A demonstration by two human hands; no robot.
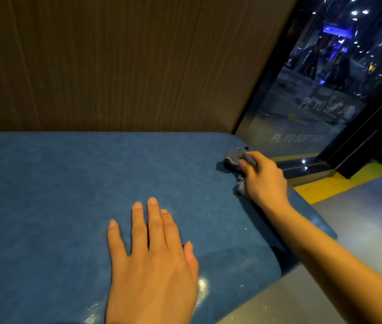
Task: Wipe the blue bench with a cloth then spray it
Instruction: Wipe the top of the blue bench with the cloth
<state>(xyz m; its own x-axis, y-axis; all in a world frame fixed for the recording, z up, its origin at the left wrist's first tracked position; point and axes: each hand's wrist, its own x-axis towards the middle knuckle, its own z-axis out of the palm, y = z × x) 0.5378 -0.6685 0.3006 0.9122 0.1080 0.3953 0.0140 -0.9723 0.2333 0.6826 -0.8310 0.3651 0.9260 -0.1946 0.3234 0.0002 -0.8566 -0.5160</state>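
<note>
The blue bench (68,183) fills the lower left of the head view, its padded top running to a rounded right end. My right hand (263,181) is at that far right end, shut on a crumpled grey cloth (234,159) that presses against the bench's edge. My left hand (152,258) lies flat on the bench top near the front, fingers spread, holding nothing. No spray bottle is in view.
A brown wood-grain wall (115,61) rises directly behind the bench. To the right stands a glass pane (307,108) with white lettering and a dark frame. Grey floor (360,230) with a yellow strip (339,183) lies beyond the bench's right end.
</note>
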